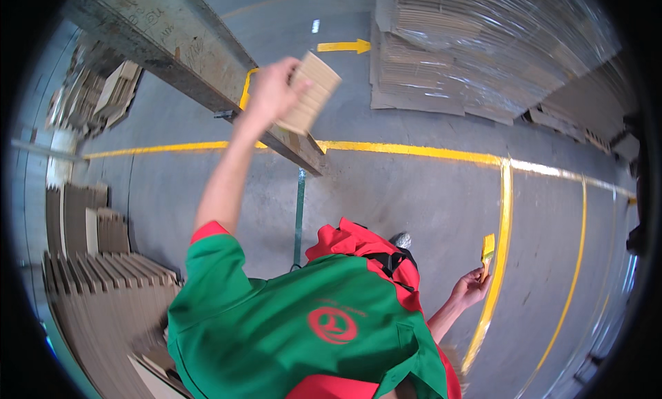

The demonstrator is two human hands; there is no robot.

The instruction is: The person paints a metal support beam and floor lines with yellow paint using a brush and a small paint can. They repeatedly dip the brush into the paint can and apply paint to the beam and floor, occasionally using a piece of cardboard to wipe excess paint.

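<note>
My left hand (274, 95) is raised ahead of me, its fingers closed around a small rectangular piece of cardboard (312, 94). The cardboard is tilted and hangs in front of a grey steel column (165, 44). Low on the right, my right hand (472, 287) grips a paintbrush (488, 250) by its handle, bristle end up. The bristle end looks yellow. Beneath the brush runs a yellow floor line (502, 223); the brush appears apart from it.
Film-wrapped stacks of cardboard (476, 47) stand at the far right. More cardboard stacks (110, 316) line the left side. The grey floor (407, 185) carries yellow lines, a yellow arrow (345, 46) and a dark green line (300, 213) by the column's foot.
</note>
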